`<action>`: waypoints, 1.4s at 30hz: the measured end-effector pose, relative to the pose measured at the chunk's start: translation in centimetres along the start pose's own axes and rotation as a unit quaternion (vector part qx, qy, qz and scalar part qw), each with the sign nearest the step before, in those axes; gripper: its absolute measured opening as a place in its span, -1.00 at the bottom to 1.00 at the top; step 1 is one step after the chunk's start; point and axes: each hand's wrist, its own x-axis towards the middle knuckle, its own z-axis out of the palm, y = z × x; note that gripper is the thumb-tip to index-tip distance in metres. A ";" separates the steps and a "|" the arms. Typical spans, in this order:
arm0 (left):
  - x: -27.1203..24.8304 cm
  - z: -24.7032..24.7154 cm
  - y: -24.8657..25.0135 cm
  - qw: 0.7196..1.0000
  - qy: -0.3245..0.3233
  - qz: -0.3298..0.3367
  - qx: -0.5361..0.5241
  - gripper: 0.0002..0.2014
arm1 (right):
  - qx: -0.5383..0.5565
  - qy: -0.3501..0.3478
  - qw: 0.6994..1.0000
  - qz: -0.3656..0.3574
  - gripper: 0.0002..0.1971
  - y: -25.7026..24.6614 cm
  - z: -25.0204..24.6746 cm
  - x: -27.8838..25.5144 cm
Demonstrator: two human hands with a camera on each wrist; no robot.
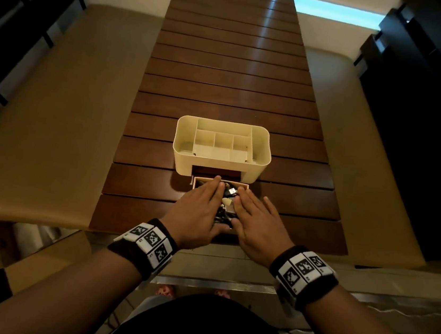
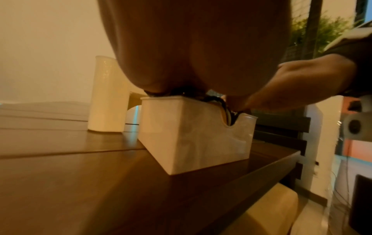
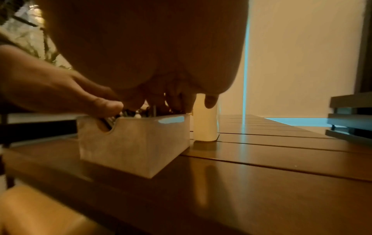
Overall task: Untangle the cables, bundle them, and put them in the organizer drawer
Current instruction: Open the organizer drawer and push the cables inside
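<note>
The cream organizer (image 1: 183, 162) stands on the wooden table, and its drawer (image 1: 198, 180) is pulled out toward me. Black and white cables (image 1: 229, 192) with a USB plug fill the drawer. My left hand (image 1: 200, 206) lies flat over the drawer's left half, fingers straight, pressing on the cables. My right hand (image 1: 254, 218) lies flat over the right half in the same way. In the left wrist view, cables (image 2: 227, 111) bulge at the notch of the drawer (image 2: 193, 139). The right wrist view shows cables (image 3: 130, 113) just above the rim of the drawer (image 3: 136, 139), under both hands.
The organizer's top compartments (image 1: 222, 142) hold nothing. The slatted table (image 1: 231, 71) stretches far ahead, with its near edge just behind the drawer. Tan cushioned benches (image 1: 53, 118) run along both sides of the table.
</note>
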 end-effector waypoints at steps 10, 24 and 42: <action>0.1 0.9 0.6 0.998 0.050 -0.026 0.004 -0.37 | 0.146 0.021 0.982 0.116 -0.79 -0.3 -4.1 3.7; 0.1 1.2 1.1 0.997 0.032 -0.034 0.058 -0.32 | 0.014 0.124 0.992 0.021 -0.82 -1.8 0.6 2.0; -0.1 1.8 0.6 0.996 0.084 -0.023 0.018 -0.34 | 0.315 0.163 0.931 0.091 -0.79 0.9 -0.8 0.6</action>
